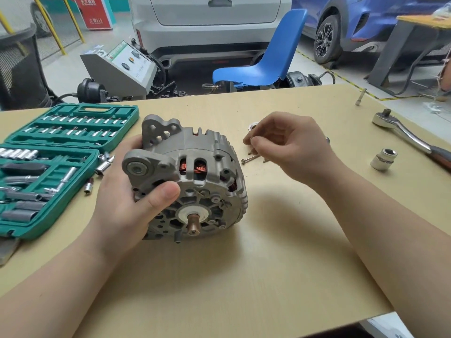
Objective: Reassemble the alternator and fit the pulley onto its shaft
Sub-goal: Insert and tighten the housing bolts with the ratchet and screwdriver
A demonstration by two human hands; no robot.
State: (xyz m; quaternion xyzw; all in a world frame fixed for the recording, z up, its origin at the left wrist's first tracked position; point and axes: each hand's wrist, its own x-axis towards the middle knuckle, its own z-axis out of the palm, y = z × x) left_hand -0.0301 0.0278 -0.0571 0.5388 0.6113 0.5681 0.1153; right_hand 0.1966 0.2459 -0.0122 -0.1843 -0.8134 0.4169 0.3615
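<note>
1. Alternator [188, 176] lies on its side at the middle of the table [268, 276], bare shaft [192, 222] pointing at the camera. No pulley on it yet.
2. Left hand [127, 198] grips the housing, thumb curled over the end frame.
3. Right hand [285, 147] reaches past the housing, fingertips pinched together on what looks like a small bolt. Loose bolts [250, 158] lie just beside it.
4. Likely step: refit the through-bolts. Advice: line up the frame holes first, start every bolt by hand, tighten evenly crosswise.
5. Socket [383, 159] and ratchet [402, 135] sit to the right, green socket case [61, 162] on the left.
6. Red sign [94, 11] at the back carries white writing, too blurred to read. No brand is legible.
</note>
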